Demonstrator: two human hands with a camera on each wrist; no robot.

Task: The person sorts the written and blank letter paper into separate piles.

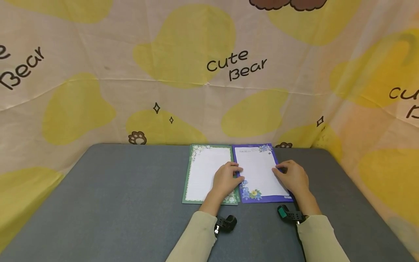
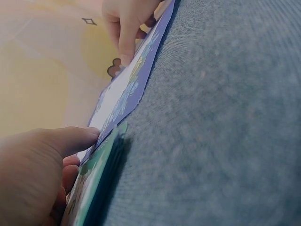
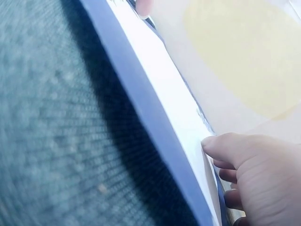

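Note:
A purple-bordered sheet of letter paper (image 1: pixel 256 163) with blue flowers lies on the right side of the pair. At its left edge my left hand (image 1: pixel 226 179) pinches it, thumb on top and fingers curled at the edge. My right hand (image 1: pixel 294 178) grips the opposite edge the same way, as the right wrist view shows with the thumb on the white face of the purple sheet (image 3: pixel 164 80). A shadow runs below the near edge there. Under my left wrist lies a green-bordered stack of letter paper (image 1: pixel 201 174), partly covered by that hand.
A grey cloth-covered table (image 1: pixel 131 189) extends on both sides of the papers. Behind it hangs a yellow-patterned cloth (image 1: pixel 183 47) with "cute bear" lettering. Black camera straps (image 1: pixel 226 222) are on both wrists.

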